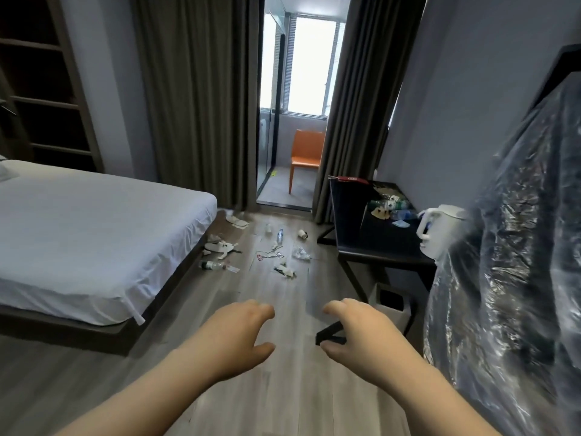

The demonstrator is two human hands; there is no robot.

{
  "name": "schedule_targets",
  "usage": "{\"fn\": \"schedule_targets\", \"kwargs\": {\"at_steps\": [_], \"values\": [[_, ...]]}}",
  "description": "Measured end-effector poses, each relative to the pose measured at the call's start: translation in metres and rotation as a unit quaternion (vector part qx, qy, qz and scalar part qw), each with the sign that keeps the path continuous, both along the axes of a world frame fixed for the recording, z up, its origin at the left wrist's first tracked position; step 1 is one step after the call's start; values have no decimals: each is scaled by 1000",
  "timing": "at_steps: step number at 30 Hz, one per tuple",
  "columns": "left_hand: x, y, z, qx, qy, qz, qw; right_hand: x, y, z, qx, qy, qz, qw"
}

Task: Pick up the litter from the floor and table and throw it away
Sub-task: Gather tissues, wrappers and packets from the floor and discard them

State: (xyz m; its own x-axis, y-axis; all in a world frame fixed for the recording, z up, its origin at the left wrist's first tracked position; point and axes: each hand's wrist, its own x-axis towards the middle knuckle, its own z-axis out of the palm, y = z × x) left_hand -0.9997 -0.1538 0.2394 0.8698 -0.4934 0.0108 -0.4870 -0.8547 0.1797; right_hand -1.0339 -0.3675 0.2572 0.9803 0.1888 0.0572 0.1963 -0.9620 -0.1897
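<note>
Litter [284, 269] lying scattered across floor [283, 404] beside bed [78, 231]; more piling at worktop [386, 243] far edge. Left hand [239, 338], right hand [358, 335] hovering ahead, fingers loosely spread, holding nothing, likely readying first pickup.

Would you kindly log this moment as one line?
left hand open | right hand open | floor litter untouched | table litter untouched

Left hand [238, 338], right hand [362, 336] bare; forearms [141, 391] bare.
</note>
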Motion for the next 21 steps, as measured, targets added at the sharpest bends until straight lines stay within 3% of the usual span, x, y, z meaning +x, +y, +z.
{"fn": "schedule_targets", "kwargs": {"at_steps": [21], "values": [[380, -90, -24, 25, 34, 28, 999, 382, -99, -34, 8, 43, 5, 999]]}}
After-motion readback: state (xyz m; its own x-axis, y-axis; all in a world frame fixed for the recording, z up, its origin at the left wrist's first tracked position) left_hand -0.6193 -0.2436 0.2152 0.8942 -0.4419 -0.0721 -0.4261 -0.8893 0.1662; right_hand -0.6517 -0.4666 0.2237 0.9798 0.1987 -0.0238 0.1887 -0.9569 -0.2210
